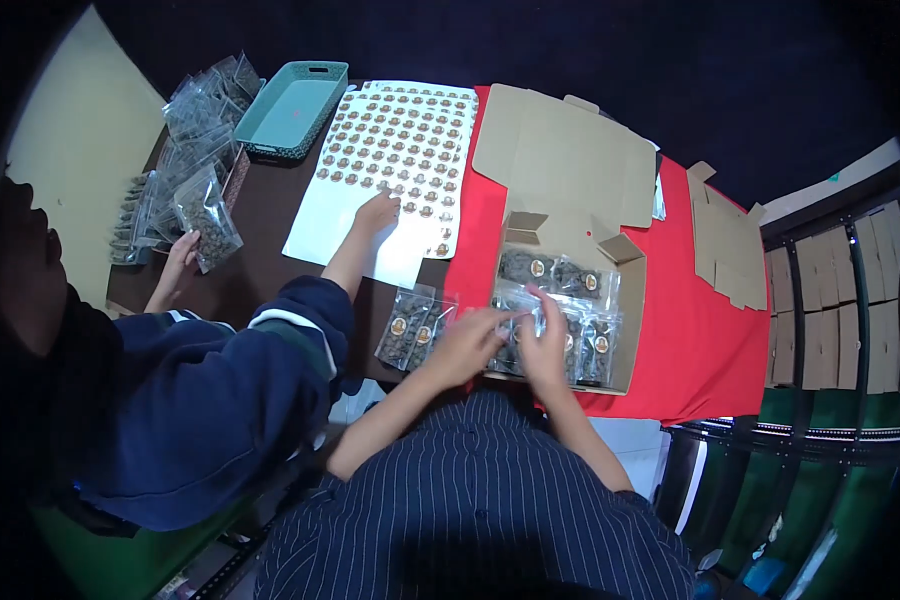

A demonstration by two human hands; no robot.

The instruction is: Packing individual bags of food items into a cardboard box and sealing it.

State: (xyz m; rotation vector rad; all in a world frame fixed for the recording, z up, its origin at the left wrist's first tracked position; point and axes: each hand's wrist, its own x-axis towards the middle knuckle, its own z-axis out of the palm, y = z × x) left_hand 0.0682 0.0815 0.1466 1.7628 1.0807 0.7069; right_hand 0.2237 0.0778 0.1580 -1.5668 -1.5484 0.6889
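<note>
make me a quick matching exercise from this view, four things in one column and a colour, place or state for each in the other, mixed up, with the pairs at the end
Things
1. cloth
2. shallow tray
3. cardboard box
4. sticker sheet

Descriptions
A. white, with a co-worker's hand over it
B. open, with clear pouches inside
C. red, lying under the box
D. teal, beyond the table's near edge, left of the sheet

Pairs: 1-C, 2-D, 3-B, 4-A

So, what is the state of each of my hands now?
Left hand: partly curled over the bags; grip cannot be told.
Right hand: partly curled beside it; grip cannot be told.
</note>
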